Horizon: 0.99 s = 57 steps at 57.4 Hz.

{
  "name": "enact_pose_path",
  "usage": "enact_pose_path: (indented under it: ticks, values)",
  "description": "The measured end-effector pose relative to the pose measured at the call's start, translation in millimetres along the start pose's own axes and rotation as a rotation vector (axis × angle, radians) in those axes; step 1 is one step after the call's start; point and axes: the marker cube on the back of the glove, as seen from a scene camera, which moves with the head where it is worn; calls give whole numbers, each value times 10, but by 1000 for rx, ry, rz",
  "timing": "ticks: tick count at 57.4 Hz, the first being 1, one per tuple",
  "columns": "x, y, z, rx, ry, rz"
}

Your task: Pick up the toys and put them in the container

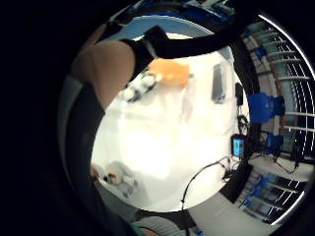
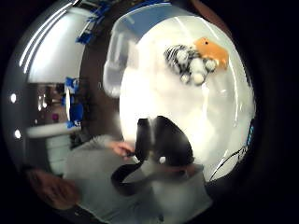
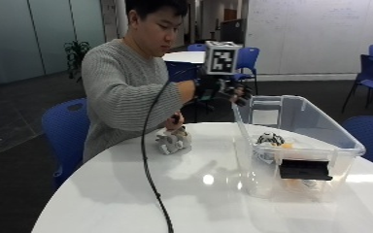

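White round table (image 3: 193, 194), seen from the outside view, with a person in a grey sweater seated behind its left part. Nearest that person, on the tabletop: small grey-and-white plush toy (image 3: 174, 141), the bare left hand (image 3: 175, 120) resting just above and touching it. Same toy visible in the little finger side palm view near the table's edge (image 1: 119, 178); partly hidden in the thumb side palm view.

Further right, raised above the table: gloved right hand (image 3: 233, 91), held in the air just beside the near upper rim of the container, fingers spread and relaxed, holding nothing. No toy between those fingers in either palm view.

Right again: clear plastic container (image 3: 303, 141) standing on the table, lid off, a black handle on its near end wall. Inside, on the bottom: black-and-white striped plush toy (image 3: 270, 139), and just beside it an orange plush toy (image 3: 288, 145), mostly hidden behind the wall from outside. Thumb side palm view, looking down into the container (image 2: 140, 28): striped toy (image 2: 180, 57) lying against the orange one (image 2: 212, 50), touching. Little finger side palm view: same pair, striped (image 1: 140, 86) and orange (image 1: 170, 73), side by side under the hand.

Blue chairs and other tables behind, well apart from the work.
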Motion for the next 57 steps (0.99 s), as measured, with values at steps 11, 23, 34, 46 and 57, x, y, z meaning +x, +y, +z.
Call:
enact_pose_path:
  ticks: [11,23,34,46,57]
  values:
    - [-349,1215,476,-11,82,-189]
    - [-435,1496,941,-29,15,-114]
    - [-452,1645,1542,-73,49,-66]
    - [-451,1671,1945,-97,5,-14]
    - [-437,1642,2124,-54,59,22]
